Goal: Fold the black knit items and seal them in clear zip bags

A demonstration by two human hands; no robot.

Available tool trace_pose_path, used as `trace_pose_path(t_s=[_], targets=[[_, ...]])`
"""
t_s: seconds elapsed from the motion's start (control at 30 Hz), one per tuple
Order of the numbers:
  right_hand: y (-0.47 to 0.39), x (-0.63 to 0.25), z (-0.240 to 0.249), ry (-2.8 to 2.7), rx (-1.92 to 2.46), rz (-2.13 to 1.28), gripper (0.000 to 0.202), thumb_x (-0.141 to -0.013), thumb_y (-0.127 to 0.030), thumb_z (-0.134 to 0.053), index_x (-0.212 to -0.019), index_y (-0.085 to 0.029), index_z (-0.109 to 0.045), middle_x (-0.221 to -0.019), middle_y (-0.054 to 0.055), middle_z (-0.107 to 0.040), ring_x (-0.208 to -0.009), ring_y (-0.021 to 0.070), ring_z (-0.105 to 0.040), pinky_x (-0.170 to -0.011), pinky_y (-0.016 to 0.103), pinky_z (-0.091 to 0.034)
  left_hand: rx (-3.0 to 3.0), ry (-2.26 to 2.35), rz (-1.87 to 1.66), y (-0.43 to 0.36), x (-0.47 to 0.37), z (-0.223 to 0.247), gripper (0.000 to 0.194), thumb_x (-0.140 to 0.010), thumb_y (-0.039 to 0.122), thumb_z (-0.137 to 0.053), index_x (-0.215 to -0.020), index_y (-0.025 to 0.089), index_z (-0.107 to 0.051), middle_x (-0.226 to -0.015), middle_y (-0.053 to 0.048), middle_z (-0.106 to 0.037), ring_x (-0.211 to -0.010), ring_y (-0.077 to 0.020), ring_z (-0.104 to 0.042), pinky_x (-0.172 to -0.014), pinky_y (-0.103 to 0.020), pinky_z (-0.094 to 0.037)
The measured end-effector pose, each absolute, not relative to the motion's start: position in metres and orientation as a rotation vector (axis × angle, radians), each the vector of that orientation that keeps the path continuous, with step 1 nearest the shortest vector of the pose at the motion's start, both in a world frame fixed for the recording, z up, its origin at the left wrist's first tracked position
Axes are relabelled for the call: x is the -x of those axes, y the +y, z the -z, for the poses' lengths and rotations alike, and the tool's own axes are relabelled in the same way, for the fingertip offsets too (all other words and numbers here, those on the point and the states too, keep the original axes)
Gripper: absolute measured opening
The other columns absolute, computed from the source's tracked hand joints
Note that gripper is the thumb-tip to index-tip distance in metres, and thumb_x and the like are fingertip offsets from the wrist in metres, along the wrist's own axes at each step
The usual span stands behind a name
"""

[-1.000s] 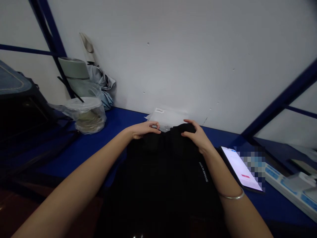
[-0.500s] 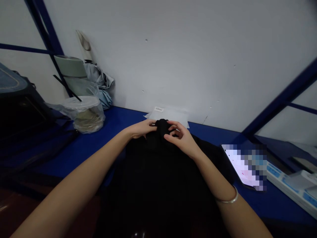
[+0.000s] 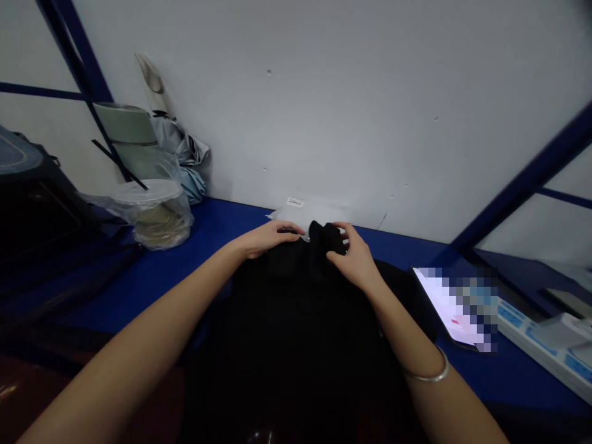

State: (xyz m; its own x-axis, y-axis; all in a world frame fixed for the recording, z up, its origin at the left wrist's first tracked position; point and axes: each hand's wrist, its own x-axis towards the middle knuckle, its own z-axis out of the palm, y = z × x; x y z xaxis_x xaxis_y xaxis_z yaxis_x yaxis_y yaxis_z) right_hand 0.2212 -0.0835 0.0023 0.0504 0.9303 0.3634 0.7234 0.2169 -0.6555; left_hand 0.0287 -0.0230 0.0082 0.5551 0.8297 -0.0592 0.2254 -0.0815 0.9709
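Note:
A black garment (image 3: 305, 320), its exact kind too dark to make out, lies spread across the shelf and hangs toward me. My left hand (image 3: 272, 237) pinches its far edge between thumb and fingers. On the other side of a raised fold, my right hand (image 3: 354, 253) has its fingers curled round a bunched part of the same cloth. Behind the fold lies a flat white plastic package (image 3: 309, 213) with a label, partly covered by the cloth.
A bagged tub (image 3: 161, 216), a folded umbrella (image 3: 192, 166) and a pale green box-like thing (image 3: 127, 126) stand on the left. To the right lie a lit phone or tablet (image 3: 444, 302) and a power strip (image 3: 531, 336). The wall stands behind the blue shelf (image 3: 208, 222).
My right hand has moved a little right, drawing the bunched cloth with it. The fold between the hands has spread wider. My left hand has barely moved.

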Motion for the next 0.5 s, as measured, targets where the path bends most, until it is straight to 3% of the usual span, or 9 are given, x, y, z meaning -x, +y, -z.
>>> trace_pose_path(t_s=[0.23,0.37,0.5], targets=[[-0.087,-0.230,-0.005,-1.654,1.695,0.165,0.042,-0.061,-0.017,-0.049,-0.102,-0.026,-0.047,-0.099,0.007,-0.039,-0.068,0.0157,-0.048,-0.051,0.029,-0.039,-1.534,0.882,-0.611,-0.025,-0.029,-0.012,0.019,-0.070,0.034,-0.059,-0.080,0.018,-0.053,-0.069,0.003,-0.050,-0.057,-0.0073,-0.047,-0.051,-0.019,-0.037],[-0.094,-0.214,-0.005,-1.756,1.713,0.173,0.046,-0.062,-0.019,-0.049,-0.108,-0.027,-0.045,-0.105,0.008,-0.038,-0.076,0.0204,-0.051,-0.051,0.031,-0.042,-1.533,0.816,-0.665,-0.027,-0.033,-0.009,0.032,-0.073,0.049,-0.054,-0.076,0.017,-0.052,-0.063,0.003,-0.045,-0.052,-0.0060,-0.044,-0.047,-0.018,-0.035],[-0.098,-0.203,-0.005,-1.770,1.569,0.123,0.046,-0.065,-0.025,-0.052,-0.111,-0.026,-0.046,-0.110,0.008,-0.038,-0.080,0.0210,-0.052,-0.059,0.036,-0.047,-1.639,0.767,-0.602,-0.032,-0.034,-0.011,0.035,-0.073,0.051,-0.053,-0.084,0.017,-0.057,-0.069,0.002,-0.050,-0.056,-0.0073,-0.047,-0.046,-0.018,-0.037]])
